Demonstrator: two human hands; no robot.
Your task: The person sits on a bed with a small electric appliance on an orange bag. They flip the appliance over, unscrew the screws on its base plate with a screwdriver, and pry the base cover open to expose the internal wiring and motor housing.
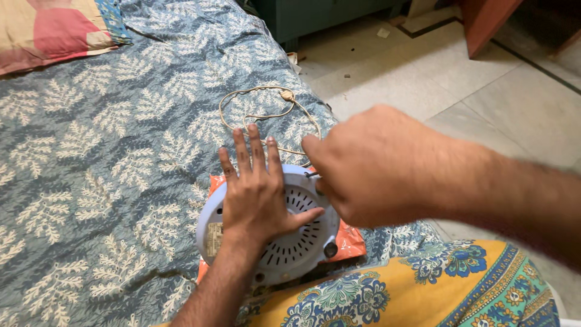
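A round pale blue-white appliance base [296, 245] lies upside down on an orange packet [351, 239] on the bed, its vented underside up. My left hand [257, 191] presses flat on it with fingers spread. My right hand [369, 166] is closed at the base's far right rim, gripping a small thin metal tool [312, 174] whose tip meets the base. A beige power cord [266, 115] coils on the bedspread just beyond the base.
The bed carries a blue bedspread with white leaf print [91, 169]. A pink and cream pillow [54, 27] lies at the top left. My leg in yellow floral cloth [423, 290] is at the bottom right. Tiled floor [484, 85] and furniture lie to the right.
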